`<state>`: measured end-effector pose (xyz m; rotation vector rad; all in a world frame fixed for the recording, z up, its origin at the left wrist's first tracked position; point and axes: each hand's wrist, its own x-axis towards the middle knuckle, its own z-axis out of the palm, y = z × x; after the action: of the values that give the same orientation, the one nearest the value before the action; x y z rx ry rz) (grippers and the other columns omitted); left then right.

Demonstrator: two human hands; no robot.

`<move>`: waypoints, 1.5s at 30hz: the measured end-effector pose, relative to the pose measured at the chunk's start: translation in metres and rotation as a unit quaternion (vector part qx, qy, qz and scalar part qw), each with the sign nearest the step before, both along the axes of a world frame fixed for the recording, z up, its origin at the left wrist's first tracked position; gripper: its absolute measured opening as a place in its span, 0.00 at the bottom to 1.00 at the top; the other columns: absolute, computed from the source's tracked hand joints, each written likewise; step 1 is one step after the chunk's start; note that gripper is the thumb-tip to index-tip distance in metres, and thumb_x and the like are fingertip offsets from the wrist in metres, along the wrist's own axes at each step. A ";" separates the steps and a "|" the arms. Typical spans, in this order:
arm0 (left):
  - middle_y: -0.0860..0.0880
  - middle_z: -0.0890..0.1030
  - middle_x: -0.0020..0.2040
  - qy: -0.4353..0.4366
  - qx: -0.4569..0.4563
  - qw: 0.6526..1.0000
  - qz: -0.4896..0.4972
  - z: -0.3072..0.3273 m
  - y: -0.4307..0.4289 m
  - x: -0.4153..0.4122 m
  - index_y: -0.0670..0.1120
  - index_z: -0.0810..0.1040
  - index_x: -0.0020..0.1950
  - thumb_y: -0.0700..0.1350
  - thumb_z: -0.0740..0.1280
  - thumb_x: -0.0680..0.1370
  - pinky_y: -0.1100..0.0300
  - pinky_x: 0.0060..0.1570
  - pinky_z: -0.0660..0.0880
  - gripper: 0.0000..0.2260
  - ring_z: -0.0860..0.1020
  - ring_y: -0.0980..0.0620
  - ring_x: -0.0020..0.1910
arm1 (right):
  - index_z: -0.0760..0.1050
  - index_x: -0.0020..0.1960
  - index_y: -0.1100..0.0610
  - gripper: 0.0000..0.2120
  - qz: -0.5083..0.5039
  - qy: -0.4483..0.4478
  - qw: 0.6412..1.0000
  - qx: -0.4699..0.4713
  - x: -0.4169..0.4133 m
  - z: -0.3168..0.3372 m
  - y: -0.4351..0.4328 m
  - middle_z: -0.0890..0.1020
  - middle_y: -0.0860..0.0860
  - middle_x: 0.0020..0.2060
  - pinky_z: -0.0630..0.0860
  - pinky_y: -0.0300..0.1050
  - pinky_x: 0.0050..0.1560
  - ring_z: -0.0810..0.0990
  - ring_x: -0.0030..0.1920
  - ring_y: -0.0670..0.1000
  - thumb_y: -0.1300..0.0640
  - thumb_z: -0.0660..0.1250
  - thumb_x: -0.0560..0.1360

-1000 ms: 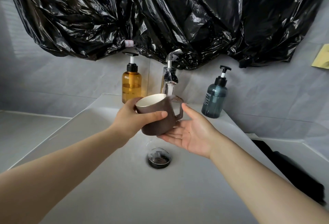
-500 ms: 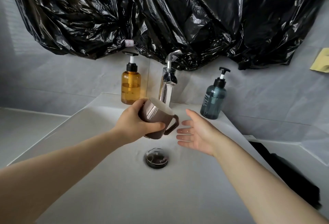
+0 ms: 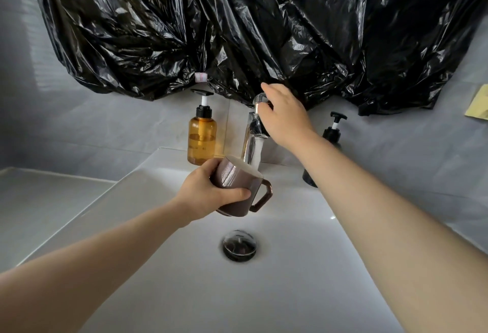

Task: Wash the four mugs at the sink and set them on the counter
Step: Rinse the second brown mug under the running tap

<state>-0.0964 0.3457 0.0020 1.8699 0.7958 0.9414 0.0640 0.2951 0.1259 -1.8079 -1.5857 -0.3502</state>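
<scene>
Right hand point(image 3: 284, 116) moved up to faucet lever point(image 3: 260, 98), pinching it; left hand point(image 3: 203, 195) grips tilted mug point(image 3: 237, 187) under stream point(image 3: 255, 153).

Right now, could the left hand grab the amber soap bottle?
Probably not yet: the left hand grips the brown mug, so its fingers are full. The amber bottle stands close behind it, nothing between.

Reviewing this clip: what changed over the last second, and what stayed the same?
The right hand left its open position beside the brown ceramic mug and rose to the chrome faucet lever; whether it grips the lever is unclear. The left hand still grips the mug under the water stream. The amber pump bottle, dark pump bottle and white sink stayed put.
</scene>
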 end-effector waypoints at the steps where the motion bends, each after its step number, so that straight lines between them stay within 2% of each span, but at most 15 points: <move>1: 0.57 0.80 0.52 0.001 -0.001 1.000 0.001 0.000 0.000 -0.001 0.55 0.76 0.62 0.48 0.81 0.66 0.64 0.45 0.77 0.28 0.79 0.58 0.51 | 0.61 0.77 0.55 0.24 -0.004 -0.001 1.000 0.016 -0.001 -0.007 -0.004 0.63 0.47 0.75 0.60 0.40 0.66 0.64 0.73 0.49 0.55 0.53 0.81; 5: 0.57 0.80 0.52 -0.004 -0.006 1.000 -0.002 0.000 0.001 -0.003 0.55 0.76 0.63 0.48 0.81 0.66 0.65 0.43 0.75 0.28 0.78 0.57 0.51 | 0.62 0.77 0.53 0.25 0.029 -0.014 0.999 0.019 0.005 -0.033 -0.026 0.63 0.45 0.76 0.58 0.42 0.74 0.62 0.74 0.45 0.55 0.55 0.80; 8: 0.56 0.80 0.53 -0.014 -0.012 1.000 -0.007 -0.001 0.001 -0.006 0.55 0.76 0.64 0.48 0.82 0.66 0.64 0.44 0.76 0.29 0.79 0.56 0.52 | 0.57 0.78 0.50 0.26 0.056 0.076 0.995 0.020 0.002 -0.034 -0.037 0.62 0.45 0.77 0.57 0.44 0.75 0.60 0.75 0.44 0.56 0.56 0.81; 11: 0.56 0.80 0.53 -0.028 -0.019 0.999 -0.018 0.001 -0.001 -0.008 0.55 0.76 0.63 0.53 0.82 0.59 0.63 0.46 0.77 0.34 0.79 0.57 0.52 | 0.69 0.71 0.53 0.20 -0.029 0.214 0.972 0.093 0.005 -0.063 -0.051 0.76 0.50 0.66 0.68 0.41 0.59 0.74 0.61 0.46 0.56 0.59 0.79; 13: 0.56 0.81 0.53 -0.037 -0.022 0.999 -0.032 0.001 -0.002 -0.010 0.56 0.77 0.61 0.58 0.79 0.52 0.63 0.47 0.78 0.37 0.80 0.57 0.52 | 0.76 0.59 0.59 0.14 -0.032 0.342 0.939 0.002 0.007 -0.090 -0.063 0.81 0.57 0.56 0.68 0.42 0.43 0.78 0.44 0.50 0.54 0.60 0.78; 15: 0.56 0.82 0.52 -0.040 -0.021 0.998 -0.053 0.001 -0.003 -0.011 0.57 0.78 0.59 0.59 0.78 0.51 0.65 0.47 0.78 0.36 0.80 0.58 0.52 | 0.77 0.54 0.59 0.13 0.035 0.458 0.881 -0.110 0.009 -0.107 -0.072 0.82 0.55 0.52 0.67 0.40 0.33 0.79 0.35 0.51 0.51 0.61 0.81; 19: 0.55 0.83 0.52 -0.051 -0.019 0.994 -0.094 0.004 -0.007 -0.014 0.59 0.78 0.58 0.54 0.80 0.55 0.66 0.43 0.78 0.32 0.81 0.59 0.50 | 0.75 0.46 0.57 0.14 0.153 0.585 0.784 -0.140 0.009 -0.103 -0.082 0.79 0.51 0.38 0.65 0.37 0.29 0.74 0.30 0.49 0.47 0.60 0.81; 22: 0.56 0.83 0.52 -0.055 -0.023 0.989 -0.133 0.007 -0.012 -0.016 0.59 0.77 0.60 0.47 0.81 0.60 0.66 0.42 0.78 0.30 0.82 0.59 0.50 | 0.70 0.39 0.54 0.14 0.155 0.596 0.774 -0.144 0.006 -0.096 -0.087 0.73 0.49 0.33 0.62 0.35 0.27 0.66 0.27 0.46 0.49 0.61 0.80; 25: 0.57 0.82 0.57 -0.018 0.022 0.989 -0.146 0.010 -0.007 -0.017 0.58 0.75 0.64 0.49 0.84 0.59 0.65 0.48 0.78 0.36 0.82 0.60 0.53 | 0.71 0.38 0.56 0.14 0.123 0.510 0.848 -0.073 0.006 -0.091 -0.095 0.70 0.49 0.33 0.60 0.37 0.29 0.63 0.29 0.47 0.53 0.63 0.80; 28: 0.55 0.80 0.60 0.041 0.035 0.993 -0.102 0.009 0.005 -0.023 0.54 0.75 0.65 0.53 0.83 0.62 0.59 0.58 0.78 0.34 0.80 0.54 0.57 | 0.73 0.40 0.58 0.12 0.046 0.257 0.965 -0.028 0.008 -0.089 -0.103 0.69 0.47 0.34 0.63 0.41 0.36 0.65 0.32 0.45 0.53 0.65 0.79; 30: 0.53 0.79 0.60 0.074 0.034 0.995 -0.059 0.005 0.014 -0.028 0.52 0.76 0.64 0.50 0.82 0.65 0.57 0.58 0.77 0.30 0.80 0.51 0.57 | 0.71 0.39 0.52 0.10 0.016 0.089 0.996 0.006 0.013 -0.089 -0.110 0.69 0.44 0.36 0.66 0.42 0.38 0.69 0.35 0.44 0.52 0.66 0.78; 34: 0.52 0.80 0.59 0.084 0.040 0.995 -0.030 -0.001 0.023 -0.029 0.50 0.78 0.63 0.53 0.80 0.68 0.63 0.51 0.76 0.26 0.80 0.54 0.53 | 0.71 0.43 0.52 0.10 0.001 -0.117 0.993 0.025 0.020 -0.084 -0.127 0.68 0.43 0.43 0.73 0.50 0.37 0.73 0.38 0.52 0.47 0.62 0.77; 36: 0.53 0.80 0.57 0.093 0.049 0.994 -0.026 -0.001 0.024 -0.028 0.50 0.78 0.61 0.56 0.77 0.70 0.65 0.47 0.74 0.23 0.79 0.56 0.52 | 0.73 0.44 0.56 0.10 -0.030 -0.189 0.981 0.043 0.024 -0.078 -0.134 0.71 0.47 0.44 0.70 0.45 0.36 0.74 0.38 0.54 0.49 0.63 0.77; 39: 0.55 0.81 0.56 0.093 0.057 0.994 -0.017 0.000 0.022 -0.026 0.50 0.79 0.60 0.58 0.74 0.72 0.62 0.50 0.75 0.20 0.79 0.56 0.53 | 0.75 0.43 0.60 0.10 -0.050 -0.274 0.957 0.086 0.025 -0.070 -0.143 0.74 0.52 0.43 0.61 0.36 0.41 0.73 0.39 0.55 0.54 0.63 0.77; 45: 0.55 0.81 0.54 0.088 0.062 0.994 -0.022 0.000 0.019 -0.025 0.50 0.80 0.58 0.57 0.74 0.73 0.67 0.43 0.73 0.18 0.78 0.61 0.49 | 0.75 0.41 0.62 0.05 -0.060 -0.383 0.910 0.150 0.020 -0.048 -0.152 0.75 0.55 0.40 0.61 0.35 0.45 0.70 0.42 0.53 0.61 0.66 0.75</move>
<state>-0.1210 0.3652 0.0018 2.0913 0.8119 0.8229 0.0839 0.1436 0.0782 -1.6026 -1.7734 -1.4210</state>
